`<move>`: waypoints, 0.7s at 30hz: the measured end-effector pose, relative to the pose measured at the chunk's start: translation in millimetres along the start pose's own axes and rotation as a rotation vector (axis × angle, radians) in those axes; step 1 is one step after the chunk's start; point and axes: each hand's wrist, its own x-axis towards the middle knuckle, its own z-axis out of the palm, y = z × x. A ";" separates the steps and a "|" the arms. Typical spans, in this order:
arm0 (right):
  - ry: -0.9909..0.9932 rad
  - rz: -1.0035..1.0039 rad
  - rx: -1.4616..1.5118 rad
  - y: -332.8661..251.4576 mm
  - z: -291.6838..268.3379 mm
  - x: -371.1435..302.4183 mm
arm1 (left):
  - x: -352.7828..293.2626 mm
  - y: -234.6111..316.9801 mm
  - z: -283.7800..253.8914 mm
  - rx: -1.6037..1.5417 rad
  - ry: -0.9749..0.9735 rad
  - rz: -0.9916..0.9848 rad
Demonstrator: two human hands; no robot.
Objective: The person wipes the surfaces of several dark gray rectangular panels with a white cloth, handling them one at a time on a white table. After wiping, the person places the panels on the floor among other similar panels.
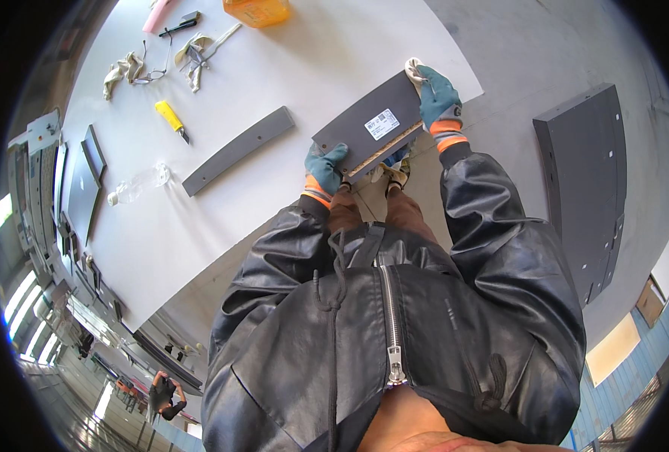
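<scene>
A dark grey board [368, 124] with a white label on its face is held up at the near edge of the table. One long edge shows raw, tan particle-board core. My left hand [324, 166], in a teal glove with an orange cuff, grips the board's lower left corner. At its right end is my right hand [441, 98], gloved the same way, closed round a white cloth [414, 71] pressed to the upper right corner. A narrower grey strip [240, 149] with small holes lies on the table to the left of the board.
On the white table [229, 218] lie a yellow utility knife [170, 118], a clear plastic bottle [138, 184], crumpled gloves [127, 71] and an orange container [257, 10]. Stacked dark panels [587, 173] stand to the right. Another person [165, 395] is far off at lower left.
</scene>
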 end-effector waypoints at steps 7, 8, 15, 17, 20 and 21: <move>-0.372 -0.433 -0.283 -106.9 55.7 -52.8 | 4.1 -3.5 -6.9 -0.102 -0.082 -0.004; -0.430 -0.396 -0.341 -109.8 51.0 -46.0 | 5.2 -2.8 -11.6 -0.076 -0.080 -0.007; -0.360 -0.176 -0.725 -26.0 26.8 14.6 | -7.7 6.9 3.3 -0.007 0.010 -0.002; -0.039 -0.138 -0.358 57.6 15.1 30.9 | -1.9 4.8 13.1 -0.014 -0.016 -0.026; 0.019 0.008 -0.209 61.5 -8.0 37.4 | -1.5 4.2 5.7 0.006 -0.011 0.006; 0.038 0.012 -0.029 34.3 -10.5 31.7 | -1.0 2.3 1.1 0.002 -0.006 0.021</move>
